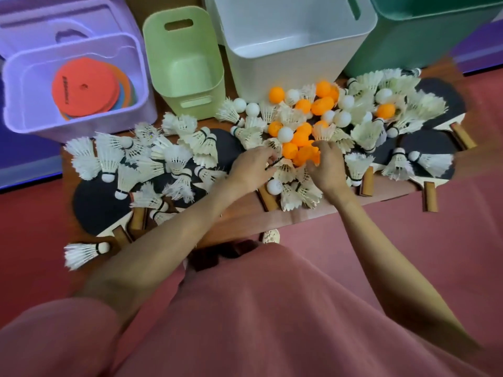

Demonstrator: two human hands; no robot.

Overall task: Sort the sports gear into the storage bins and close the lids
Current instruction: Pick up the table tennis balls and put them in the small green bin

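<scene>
Feathered shuttlecocks (285,170) and smooth orange balls (299,152) crowd both hands.

Not much to read here tbh. The only lettering I can spot is a short line of dark print on the flat orange-red foam disc (83,87), top of the stack inside the lilac plastic storage bin (19,115), running along the disc's left edge. Too small and blurry to make out.

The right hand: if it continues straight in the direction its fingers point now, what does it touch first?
Most likely the orange balls: the right hand points up and left into that cluster, and its fingers already seem to touch it.
</scene>
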